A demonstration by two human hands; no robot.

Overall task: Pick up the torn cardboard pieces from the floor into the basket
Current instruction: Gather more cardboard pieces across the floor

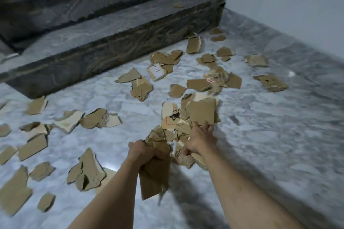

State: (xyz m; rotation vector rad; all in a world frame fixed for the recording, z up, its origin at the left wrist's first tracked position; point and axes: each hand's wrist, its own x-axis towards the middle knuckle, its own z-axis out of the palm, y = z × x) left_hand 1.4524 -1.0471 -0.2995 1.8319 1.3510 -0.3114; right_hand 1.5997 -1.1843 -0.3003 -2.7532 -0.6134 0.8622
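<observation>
Torn brown cardboard pieces lie scattered over the pale marble floor (260,135). Between my two hands I hold a bundle of cardboard pieces (201,111) lifted above the floor. My left hand (143,151) is closed on its lower part, where one long piece (154,178) hangs down. My right hand (200,138) grips the upper right side of the bundle. Loose pieces lie to the left (87,171), by the step (141,87) and at the far right (272,82). No basket is in view.
Dark grey stone steps (115,24) rise at the back left, with one cardboard scrap (178,5) on the lowest tread. A white wall (288,5) runs along the right. The floor on the right side holds few pieces.
</observation>
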